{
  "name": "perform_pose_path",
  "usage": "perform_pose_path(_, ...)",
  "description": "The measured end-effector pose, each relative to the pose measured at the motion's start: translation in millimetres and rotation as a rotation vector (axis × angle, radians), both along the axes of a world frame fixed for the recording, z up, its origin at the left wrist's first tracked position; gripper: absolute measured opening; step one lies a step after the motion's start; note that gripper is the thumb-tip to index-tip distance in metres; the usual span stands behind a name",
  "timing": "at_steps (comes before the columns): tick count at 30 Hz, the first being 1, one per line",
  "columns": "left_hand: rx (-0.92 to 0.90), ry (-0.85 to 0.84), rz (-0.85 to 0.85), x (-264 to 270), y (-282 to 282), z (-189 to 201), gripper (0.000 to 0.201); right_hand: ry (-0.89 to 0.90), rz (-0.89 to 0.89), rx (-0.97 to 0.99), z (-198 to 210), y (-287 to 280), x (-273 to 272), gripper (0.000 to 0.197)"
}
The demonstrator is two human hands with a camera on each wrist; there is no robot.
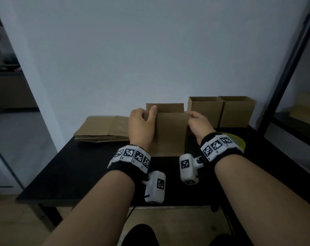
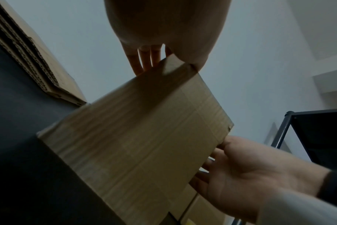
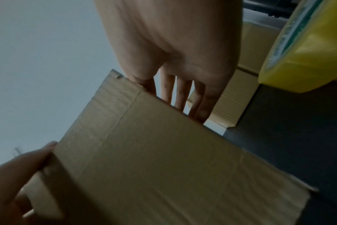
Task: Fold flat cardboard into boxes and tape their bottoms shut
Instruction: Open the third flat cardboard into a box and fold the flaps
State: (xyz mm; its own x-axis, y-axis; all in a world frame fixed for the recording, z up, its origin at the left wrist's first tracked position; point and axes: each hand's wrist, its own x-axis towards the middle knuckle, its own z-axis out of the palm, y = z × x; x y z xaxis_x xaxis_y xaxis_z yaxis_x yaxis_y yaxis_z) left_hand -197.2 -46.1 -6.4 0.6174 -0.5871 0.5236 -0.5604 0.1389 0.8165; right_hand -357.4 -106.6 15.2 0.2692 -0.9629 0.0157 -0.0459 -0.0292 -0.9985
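Note:
A brown cardboard box [image 1: 170,132] stands upright on the black table [image 1: 79,174], partly opened, with a back flap rising above its front panel. My left hand [image 1: 149,113] grips its upper left edge, thumb on the front and fingers [image 2: 144,62] behind. At the upper right corner my right hand [image 1: 191,114] pinches the edge, its fingers [image 3: 180,94] reaching behind the panel. The box [image 2: 140,137] fills the left wrist view, with the right hand [image 2: 240,175] at its far edge. In the right wrist view the box [image 3: 154,159] has the left hand [image 3: 15,175] at its far side.
A stack of flat cardboard [image 1: 102,130] lies at the table's back left. Two folded open boxes [image 1: 205,110] [image 1: 237,110] stand at the back right against the wall. A yellow tape roll [image 1: 239,141] lies beside my right wrist. A dark metal shelf frame [image 1: 293,59] rises at the right.

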Motion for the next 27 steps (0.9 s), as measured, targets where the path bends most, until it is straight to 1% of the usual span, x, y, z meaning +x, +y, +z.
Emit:
perform_pose_path(3, 0.007, 0.033, -0.064, 3.4, -4.6, -6.2, 0.056, -0.015, 0.009, 0.01, -0.7, -0.9, -0.5, 0.029)
perform_pose_path(5, 0.013, 0.017, -0.123, 8.4, -5.6, -8.5, 0.059, -0.019, 0.016, 0.013, -1.1, -1.3, -0.5, 0.03)
perform_pose_path(8, 0.031, 0.004, -0.197, 13.2, -6.2, -3.7, 0.054, -0.016, 0.025, 0.015, -1.6, -3.2, -0.2, 0.032)
perform_pose_path(12, 0.217, 0.08, -0.331, 14.4, -5.5, 0.6, 0.044, 0.001, 0.022, 0.008, -2.6, -4.1, 1.7, 0.029)
perform_pose_path(13, 0.231, 0.098, -0.359, 16.0, -6.6, -0.9, 0.048, 0.0, 0.02, 0.007, -2.6, -3.5, 1.7, 0.028)
perform_pose_path(14, 0.225, 0.104, -0.385, 18.1, -8.0, -2.9, 0.058, -0.007, 0.019, 0.009, -2.7, -2.5, 1.5, 0.028)
perform_pose_path(16, 0.203, 0.117, -0.376, 21.9, -12.2, -10.6, 0.091, -0.049, 0.013, 0.017, -4.9, -0.2, 2.4, 0.027)
perform_pose_path(17, 0.2, 0.13, -0.372, 22.2, -12.9, -13.4, 0.096, -0.072, 0.002, 0.015, -6.8, 1.3, 3.0, 0.028)
perform_pose_path(19, 0.195, 0.161, -0.382, 19.5, -11.4, -12.4, 0.086, -0.096, -0.064, -0.018, -12.5, 0.9, 4.6, 0.029)
perform_pose_path(20, 0.19, 0.17, -0.38, 18.1, -10.1, -10.6, 0.081, -0.086, -0.095, -0.042, -15.2, 0.8, 5.8, 0.026)
perform_pose_path(21, 0.191, 0.171, -0.373, 17.3, -10.3, -9.9, 0.08, -0.076, -0.112, -0.06, -16.9, 2.1, 7.0, 0.021)
perform_pose_path(22, 0.19, 0.171, -0.367, 17.0, -9.6, -9.5, 0.084, -0.073, -0.116, -0.063, -18.1, 3.5, 8.2, 0.022)
perform_pose_path(24, 0.192, 0.175, -0.364, 18.0, -9.8, -10.1, 0.09, -0.121, -0.095, -0.03, -19.8, 5.6, 8.6, 0.034)
perform_pose_path(25, 0.199, 0.18, -0.368, 17.5, -9.3, -9.4, 0.088, -0.143, -0.084, -0.025, -20.3, 5.6, 8.1, 0.036)
perform_pose_path(27, 0.205, 0.204, -0.356, 16.2, -9.4, -7.7, 0.069, -0.14, -0.057, -0.057, -20.4, 8.0, 5.9, 0.041)
